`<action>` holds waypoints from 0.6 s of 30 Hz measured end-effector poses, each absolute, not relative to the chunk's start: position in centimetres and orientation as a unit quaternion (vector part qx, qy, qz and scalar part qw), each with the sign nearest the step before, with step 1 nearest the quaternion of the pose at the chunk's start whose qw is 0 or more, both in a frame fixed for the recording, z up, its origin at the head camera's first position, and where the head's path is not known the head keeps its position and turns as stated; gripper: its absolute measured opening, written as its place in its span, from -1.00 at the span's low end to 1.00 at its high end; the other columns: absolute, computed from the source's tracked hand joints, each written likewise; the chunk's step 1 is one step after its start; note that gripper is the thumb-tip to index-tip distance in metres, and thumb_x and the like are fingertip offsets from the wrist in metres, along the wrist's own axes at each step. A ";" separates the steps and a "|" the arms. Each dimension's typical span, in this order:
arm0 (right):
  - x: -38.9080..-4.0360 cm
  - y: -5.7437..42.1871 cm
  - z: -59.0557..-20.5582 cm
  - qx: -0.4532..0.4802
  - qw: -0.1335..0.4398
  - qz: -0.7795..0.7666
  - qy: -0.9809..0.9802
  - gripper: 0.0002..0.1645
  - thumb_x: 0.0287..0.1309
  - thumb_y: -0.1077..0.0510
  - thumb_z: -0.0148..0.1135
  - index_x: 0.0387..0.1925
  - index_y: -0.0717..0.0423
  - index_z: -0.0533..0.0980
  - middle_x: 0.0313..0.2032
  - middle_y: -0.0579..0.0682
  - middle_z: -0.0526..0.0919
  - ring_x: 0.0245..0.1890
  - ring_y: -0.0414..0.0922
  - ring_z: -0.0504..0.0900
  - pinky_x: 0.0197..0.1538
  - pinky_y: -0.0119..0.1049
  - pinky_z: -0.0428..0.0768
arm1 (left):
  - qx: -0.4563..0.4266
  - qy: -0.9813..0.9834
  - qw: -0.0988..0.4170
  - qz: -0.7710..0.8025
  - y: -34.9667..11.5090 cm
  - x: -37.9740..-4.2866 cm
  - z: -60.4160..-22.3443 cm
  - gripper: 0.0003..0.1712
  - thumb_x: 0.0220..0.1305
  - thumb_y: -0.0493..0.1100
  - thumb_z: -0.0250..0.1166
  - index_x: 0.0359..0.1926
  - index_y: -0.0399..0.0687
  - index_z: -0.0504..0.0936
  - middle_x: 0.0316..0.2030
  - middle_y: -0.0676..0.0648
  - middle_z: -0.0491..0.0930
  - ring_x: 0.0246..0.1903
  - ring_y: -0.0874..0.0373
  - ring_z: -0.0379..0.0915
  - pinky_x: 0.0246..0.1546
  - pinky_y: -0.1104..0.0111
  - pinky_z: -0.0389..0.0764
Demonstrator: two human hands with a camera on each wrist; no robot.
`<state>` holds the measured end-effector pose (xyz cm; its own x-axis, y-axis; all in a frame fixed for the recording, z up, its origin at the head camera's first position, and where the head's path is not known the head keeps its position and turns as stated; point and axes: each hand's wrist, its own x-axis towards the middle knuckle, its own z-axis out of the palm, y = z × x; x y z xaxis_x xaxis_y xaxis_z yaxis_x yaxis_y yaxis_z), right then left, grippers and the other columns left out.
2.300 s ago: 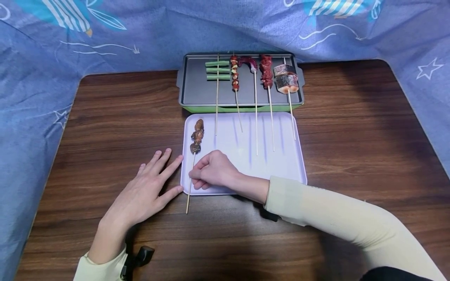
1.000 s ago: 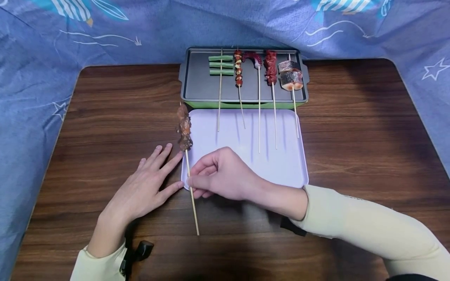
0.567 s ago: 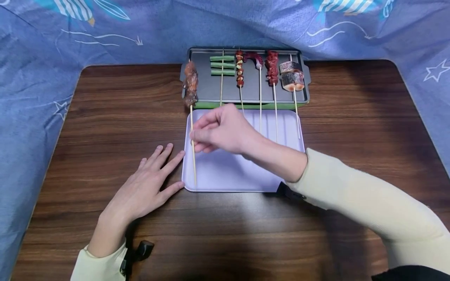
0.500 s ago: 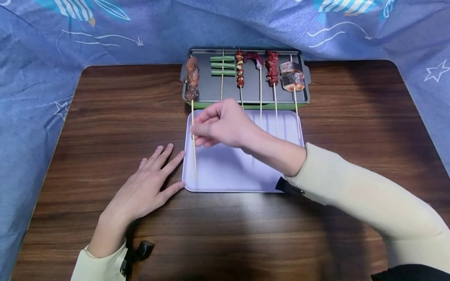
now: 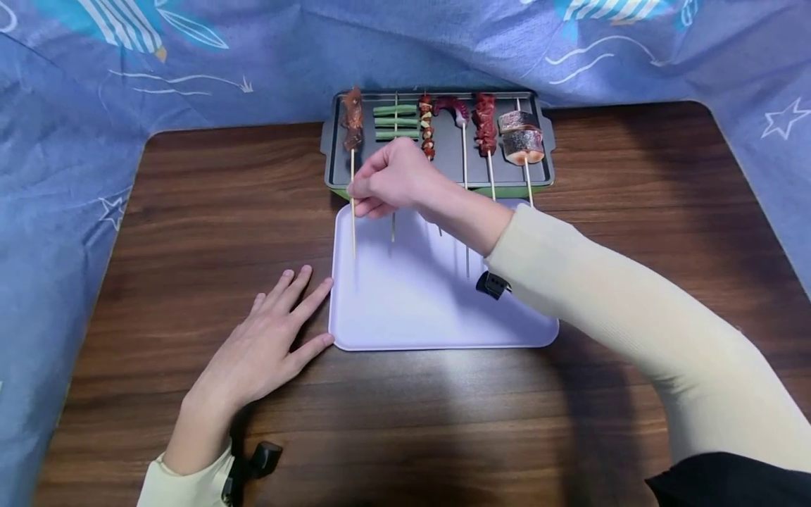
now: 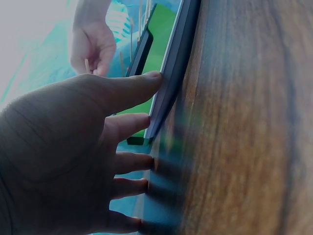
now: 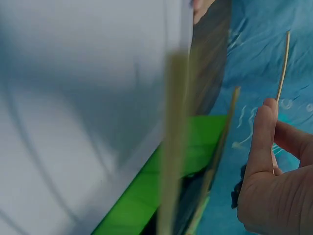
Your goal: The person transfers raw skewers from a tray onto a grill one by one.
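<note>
My right hand [image 5: 393, 176] pinches the stick of a browned meat skewer [image 5: 353, 120] between thumb and fingers. The meat end overlaps the left part of the dark grill pan [image 5: 374, 165] in the head view, and the stick's lower end hangs over the lilac tray [image 5: 405, 310]. In the right wrist view the pinched stick [image 7: 283, 63] rises past the fingertips. My left hand [image 5: 266, 345] lies with spread fingers on the table, its thumb and index fingertips at the tray's left edge. The left wrist view shows these straight fingers [image 6: 129, 126] against the tray rim.
On the pan lie a green vegetable skewer [image 5: 395, 123], a red-and-white skewer [image 5: 427, 127], a tentacle skewer [image 5: 453, 107], a red meat skewer [image 5: 485, 127] and a fish-chunk skewer [image 5: 522, 144]. Their sticks reach over the tray. A blue patterned cloth [image 5: 405, 42] hangs behind the table.
My right hand has picked the browned meat skewer up off the lilac tray and carried it away from me, over the pan's left side. The left hand has stayed put.
</note>
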<state>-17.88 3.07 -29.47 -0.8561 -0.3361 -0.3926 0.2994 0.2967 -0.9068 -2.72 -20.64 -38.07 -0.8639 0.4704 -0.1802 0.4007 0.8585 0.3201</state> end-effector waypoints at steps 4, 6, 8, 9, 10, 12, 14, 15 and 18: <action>-19.1 2.8 -30.3 0.006 0.280 -0.580 0.764 -0.82 0.22 0.32 0.29 -0.19 0.39 0.65 -0.47 0.15 0.72 -0.54 -0.13 0.71 -0.28 -0.21 0.70 | 0.227 0.954 0.130 0.146 -20.6 -2.5 -38.5 -0.16 0.38 0.38 0.01 0.55 0.31 -0.01 0.54 -0.12 -0.13 0.50 -0.13 -0.28 0.24 -0.33 0.10; -19.5 2.6 -30.7 0.008 0.283 -0.579 0.764 -0.82 0.20 0.33 0.29 -0.18 0.39 0.65 -0.46 0.17 0.73 -0.55 -0.14 0.71 -0.31 -0.23 0.70 | 0.226 0.954 0.130 0.149 -20.7 -2.4 -38.6 -0.16 0.38 0.38 0.01 0.55 0.30 -0.01 0.54 -0.12 -0.14 0.50 -0.13 -0.28 0.24 -0.33 0.10; -19.9 2.4 -30.9 0.013 0.286 -0.578 0.764 -0.83 0.19 0.34 0.29 -0.19 0.36 0.65 -0.44 0.18 0.74 -0.55 -0.13 0.72 -0.31 -0.24 0.70 | 0.225 0.954 0.131 0.150 -20.9 -2.3 -38.5 -0.16 0.38 0.37 0.01 0.55 0.29 -0.01 0.54 -0.12 -0.15 0.50 -0.13 -0.29 0.24 -0.34 0.09; -20.0 2.3 -31.0 0.017 0.288 -0.578 0.763 -0.83 0.18 0.34 0.29 -0.19 0.35 0.65 -0.43 0.18 0.74 -0.55 -0.14 0.72 -0.33 -0.26 0.70 | 0.224 0.954 0.131 0.150 -20.9 -2.3 -38.5 -0.16 0.39 0.37 0.00 0.55 0.30 -0.01 0.54 -0.12 -0.15 0.50 -0.13 -0.30 0.24 -0.34 0.08; -20.2 2.2 -31.1 0.020 0.290 -0.577 0.763 -0.83 0.18 0.33 0.30 -0.19 0.34 0.65 -0.42 0.18 0.74 -0.55 -0.14 0.72 -0.33 -0.27 0.70 | 0.225 0.954 0.130 0.150 -21.0 -2.4 -38.5 -0.17 0.39 0.37 0.00 0.55 0.30 -0.01 0.54 -0.11 -0.15 0.50 -0.13 -0.29 0.24 -0.34 0.08; -20.4 2.3 -31.2 0.026 0.293 -0.574 0.765 -0.84 0.19 0.33 0.30 -0.18 0.32 0.65 -0.41 0.17 0.74 -0.55 -0.14 0.72 -0.33 -0.27 0.70 | 0.227 0.954 0.127 0.149 -20.9 -2.5 -38.5 -0.17 0.39 0.37 0.00 0.55 0.29 -0.01 0.54 -0.12 -0.15 0.50 -0.14 -0.29 0.24 -0.34 0.08; -20.5 2.5 -31.2 0.030 0.291 -0.572 0.766 -0.84 0.20 0.32 0.30 -0.19 0.32 0.66 -0.42 0.16 0.74 -0.57 -0.14 0.71 -0.33 -0.27 0.70 | 0.230 0.954 0.125 0.148 -20.9 -2.6 -38.6 -0.17 0.39 0.37 0.00 0.55 0.29 -0.01 0.54 -0.12 -0.15 0.50 -0.14 -0.28 0.24 -0.34 0.08; -20.5 2.6 -31.2 0.031 0.290 -0.572 0.767 -0.84 0.20 0.32 0.31 -0.19 0.32 0.67 -0.43 0.16 0.74 -0.57 -0.14 0.71 -0.34 -0.27 0.70 | 0.231 0.954 0.123 0.148 -20.8 -2.7 -38.6 -0.17 0.39 0.37 0.00 0.55 0.29 -0.01 0.54 -0.12 -0.15 0.50 -0.14 -0.28 0.24 -0.34 0.08; -20.7 2.9 -31.1 0.032 0.290 -0.571 0.767 -0.84 0.21 0.30 0.31 -0.19 0.33 0.67 -0.46 0.15 0.73 -0.58 -0.14 0.71 -0.32 -0.25 0.70 | 0.234 0.953 0.122 0.147 -20.7 -2.9 -38.6 -0.18 0.40 0.36 0.00 0.55 0.29 -0.01 0.54 -0.12 -0.15 0.50 -0.14 -0.28 0.24 -0.34 0.08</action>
<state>-20.65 2.87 -31.07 -0.8302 -0.2819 -0.4810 0.3801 0.3449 -0.8582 -2.93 -20.73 -38.63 -0.8608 0.4820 -0.1636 0.4105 0.8475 0.3365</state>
